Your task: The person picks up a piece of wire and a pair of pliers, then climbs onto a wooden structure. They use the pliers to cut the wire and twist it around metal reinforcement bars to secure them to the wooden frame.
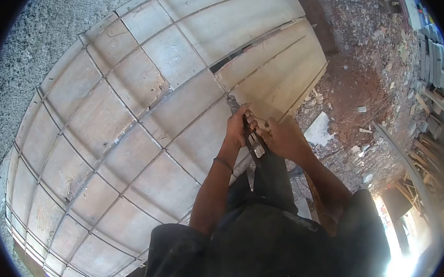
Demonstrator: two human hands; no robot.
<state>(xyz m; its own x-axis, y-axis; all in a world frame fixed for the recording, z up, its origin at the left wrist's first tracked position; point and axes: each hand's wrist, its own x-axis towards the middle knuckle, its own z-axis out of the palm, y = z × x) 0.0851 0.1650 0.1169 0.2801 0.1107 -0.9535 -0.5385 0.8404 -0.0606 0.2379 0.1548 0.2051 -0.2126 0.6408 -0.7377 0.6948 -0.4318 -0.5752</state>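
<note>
Dark metal pincers (254, 149) lie in my left hand (237, 127), whose fingers are wrapped around them below the jaws. Their jaws point away from me, close to a crossing of the thin steel bars (195, 120). The two handles reach back toward my body, slightly apart. My right hand (285, 138) is closed just beside the handles, its fingertips near those of the left. A thin wire-like line shows by its fingers, but what it grips is too small to make out. Beneath both hands are pale panels (269, 83) crossed by the bar grid.
A dark gap (229, 61) runs between panels ahead of my hands. Rough concrete (46, 48) borders the grid on the left. Rubble and reddish soil (354, 85) lie to the right, with a pale broken slab (319, 130). Stacked boards (435, 64) and timber pieces (429, 160) stand farther right.
</note>
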